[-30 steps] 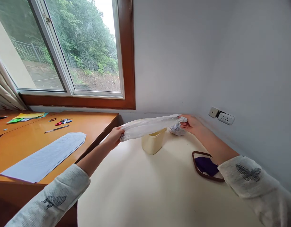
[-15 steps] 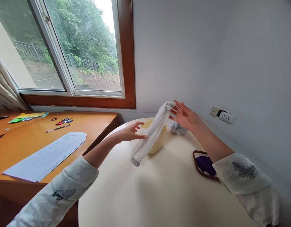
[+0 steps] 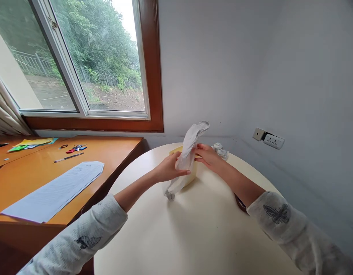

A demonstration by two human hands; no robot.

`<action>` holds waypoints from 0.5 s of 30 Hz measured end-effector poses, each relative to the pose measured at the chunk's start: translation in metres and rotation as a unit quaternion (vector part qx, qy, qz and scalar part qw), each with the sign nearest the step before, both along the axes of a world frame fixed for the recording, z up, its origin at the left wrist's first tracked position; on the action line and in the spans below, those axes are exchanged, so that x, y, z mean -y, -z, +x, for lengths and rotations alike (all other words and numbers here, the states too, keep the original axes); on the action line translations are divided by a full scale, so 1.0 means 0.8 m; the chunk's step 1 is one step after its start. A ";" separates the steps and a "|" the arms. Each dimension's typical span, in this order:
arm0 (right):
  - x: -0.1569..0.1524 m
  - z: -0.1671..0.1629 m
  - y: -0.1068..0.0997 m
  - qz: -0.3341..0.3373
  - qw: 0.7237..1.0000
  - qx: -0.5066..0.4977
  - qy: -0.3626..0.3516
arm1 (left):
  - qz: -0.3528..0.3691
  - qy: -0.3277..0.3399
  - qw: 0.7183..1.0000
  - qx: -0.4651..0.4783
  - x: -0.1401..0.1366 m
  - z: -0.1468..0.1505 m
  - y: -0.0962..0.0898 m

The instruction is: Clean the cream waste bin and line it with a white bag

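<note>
White plastic bag [image 3: 188, 152]: thin, wrinkled, see-through in places, drawn into a long slanting strip; between the two hands over the table's far half, its lower end bunched.
Left hand [image 3: 168, 168]: half curled, thumb stretched across the bag's front, fingers at its left side; whether it grips firmly, I cannot tell.
Right hand [image 3: 209, 156]: fingers bent, tips against the bag's right side; I cannot tell how tightly they close.
Bin [image 3: 190, 181]: pale yellow, smooth, mostly hidden behind the bag, near the table's far edge.
Crumpled bundle [image 3: 220, 151]: whitish, creased, at the table's far right edge.
Brown rim [image 3: 239, 203]: curved, partly covered by the right forearm.
Table [image 3: 210, 236]: smooth, cream, with a rounded edge.
</note>
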State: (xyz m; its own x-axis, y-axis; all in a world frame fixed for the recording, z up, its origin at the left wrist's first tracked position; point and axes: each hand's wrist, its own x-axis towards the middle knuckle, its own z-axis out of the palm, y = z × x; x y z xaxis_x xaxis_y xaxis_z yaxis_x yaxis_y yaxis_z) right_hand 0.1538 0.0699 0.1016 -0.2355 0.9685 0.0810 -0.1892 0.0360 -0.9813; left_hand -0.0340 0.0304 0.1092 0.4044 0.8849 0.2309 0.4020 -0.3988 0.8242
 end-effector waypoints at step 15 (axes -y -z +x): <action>-0.032 0.092 0.036 -0.102 0.980 -0.073 0.157 | -0.199 -0.209 0.905 0.312 -0.101 -0.057 0.000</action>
